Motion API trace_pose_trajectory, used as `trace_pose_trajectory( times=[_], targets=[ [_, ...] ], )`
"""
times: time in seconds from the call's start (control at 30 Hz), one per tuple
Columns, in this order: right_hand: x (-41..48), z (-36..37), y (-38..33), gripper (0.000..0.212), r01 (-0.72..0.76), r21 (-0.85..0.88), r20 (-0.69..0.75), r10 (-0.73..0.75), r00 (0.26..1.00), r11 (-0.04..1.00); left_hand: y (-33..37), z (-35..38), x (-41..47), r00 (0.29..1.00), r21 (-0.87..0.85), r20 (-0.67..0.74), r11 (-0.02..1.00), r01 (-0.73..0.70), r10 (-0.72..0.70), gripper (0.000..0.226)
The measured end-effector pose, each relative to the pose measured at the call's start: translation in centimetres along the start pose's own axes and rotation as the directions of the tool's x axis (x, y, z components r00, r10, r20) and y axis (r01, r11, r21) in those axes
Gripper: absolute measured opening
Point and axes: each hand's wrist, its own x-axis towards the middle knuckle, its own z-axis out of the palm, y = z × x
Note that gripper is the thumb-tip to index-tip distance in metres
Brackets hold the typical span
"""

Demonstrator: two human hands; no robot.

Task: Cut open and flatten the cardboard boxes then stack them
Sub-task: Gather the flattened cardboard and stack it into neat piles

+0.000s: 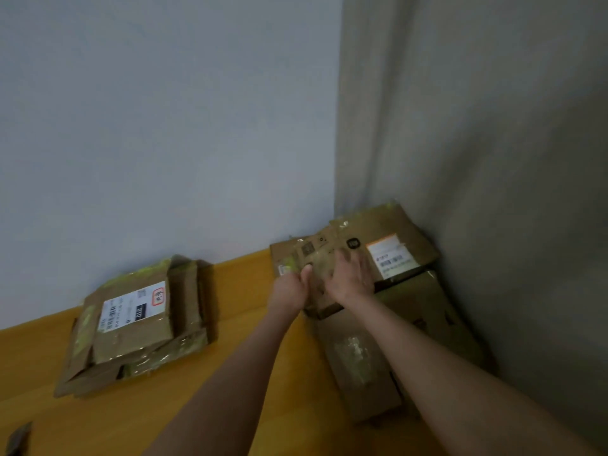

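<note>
A pile of flattened brown cardboard boxes lies in the corner at the right, against the grey curtain. On its top sits a small flattened box with printed marks. My left hand grips that box's near left edge, thumb on top. My right hand rests flat on it, fingers spread. A second heap of taped boxes with a white shipping label lies at the left by the wall. The frame is blurred.
The yellow wooden floor runs between the two heaps. A pale wall stands behind, and a grey curtain hangs at the right. A dark scrap lies at the bottom left corner.
</note>
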Motion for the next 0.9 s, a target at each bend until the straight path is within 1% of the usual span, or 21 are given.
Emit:
trace_pose_trajectory(
  times=[0.07, 0.1, 0.17, 0.23, 0.3, 0.37, 0.43, 0.47, 0.53, 0.57, 0.67, 0.73, 0.77, 0.83, 0.87, 0.9],
  targets=[
    [0.9, -1.3, 2.8, 0.055, -0.024, -0.011, -0.026, 0.023, 0.999, 1.0, 1.6, 2.0, 0.5, 0.994, -0.141, 0.037, 0.984, 0.106, -0.102, 0.053],
    [1.3, -1.6, 3.9, 0.055, -0.027, -0.018, -0.033, 0.026, 0.999, 0.999, 1.9, 2.7, 0.6, 0.987, -0.208, 0.057, 0.965, 0.158, -0.149, 0.056],
    [1.7, -1.8, 5.4, 0.054, -0.01, -0.03, -0.034, 0.009, 0.999, 0.999, 2.6, 3.6, 0.7, 0.97, -0.374, 0.105, 0.895, 0.245, -0.222, 0.067],
    [1.8, -1.4, 6.3, 0.055, 0.019, -0.035, -0.021, -0.019, 1.0, 0.999, 2.9, 4.0, 1.1, 0.953, -0.51, 0.152, 0.805, 0.304, -0.263, 0.059],
    [2.0, -1.0, 6.9, 0.055, 0.036, -0.044, -0.014, -0.036, 0.999, 0.998, 2.8, 4.4, 2.2, 0.944, -0.549, 0.161, 0.769, 0.328, -0.288, 0.047],
    [2.1, -0.7, 7.6, 0.054, 0.041, -0.055, 0.002, -0.041, 0.999, 0.998, 2.8, 4.6, 2.7, 0.931, -0.562, 0.113, 0.75, 0.348, -0.348, 0.039],
    [2.4, -0.7, 8.0, 0.053, 0.033, -0.057, 0.022, -0.031, 0.999, 0.998, 2.8, 4.6, 3.2, 0.922, -0.572, 0.028, 0.751, 0.331, -0.386, 0.038],
    [2.6, -0.9, 8.1, 0.053, 0.027, -0.053, 0.028, -0.025, 0.999, 0.998, 2.9, 4.5, 3.4, 0.921, -0.612, 0.015, 0.725, 0.316, -0.388, 0.034],
    [2.8, -1.0, 8.1, 0.052, 0.018, -0.038, 0.039, -0.016, 0.999, 0.999, 3.6, 3.8, 3.3, 0.923, -0.722, 0.05, 0.625, 0.298, -0.382, 0.023],
    [2.8, -1.0, 8.1, 0.051, 0.013, -0.023, 0.04, -0.012, 0.999, 1.0, 4.1, 3.4, 3.3, 0.924, -0.746, 0.068, 0.595, 0.298, -0.377, 0.021],
    [2.4, -1.4, 7.4, 0.045, 0.032, 0.037, 0.028, -0.033, 0.999, 0.999, 4.8, 1.8, 3.2, 0.932, -0.736, 0.052, 0.617, 0.279, -0.359, 0.017],
    [2.3, -2.1, 6.8, 0.044, 0.076, 0.066, -0.033, -0.074, 0.997, 0.995, 5.1, 0.4, 2.9, 0.942, -0.738, -0.013, 0.639, 0.217, -0.335, 0.017],
    [2.4, -2.7, 6.5, 0.046, 0.088, 0.079, -0.09, -0.081, 0.993, 0.993, 5.1, -0.4, 2.8, 0.943, -0.742, -0.055, 0.646, 0.181, -0.327, 0.02],
    [2.6, -4.1, 5.8, 0.054, 0.066, 0.137, -0.227, -0.033, 0.973, 0.988, 4.9, -2.6, 2.2, 0.93, -0.748, -0.152, 0.654, 0.113, -0.335, 0.025],
    [2.6, -4.9, 5.4, 0.059, 0.038, 0.173, -0.271, 0.011, 0.962, 0.984, 4.6, -3.8, 1.8, 0.921, -0.751, -0.192, 0.655, 0.085, -0.339, 0.026],
    [2.6, -5.6, 5.1, 0.066, 0.006, 0.207, -0.285, 0.054, 0.957, 0.978, 4.2, -5.0, 1.4, 0.913, -0.756, -0.222, 0.652, 0.061, -0.343, 0.027]
  ],
)
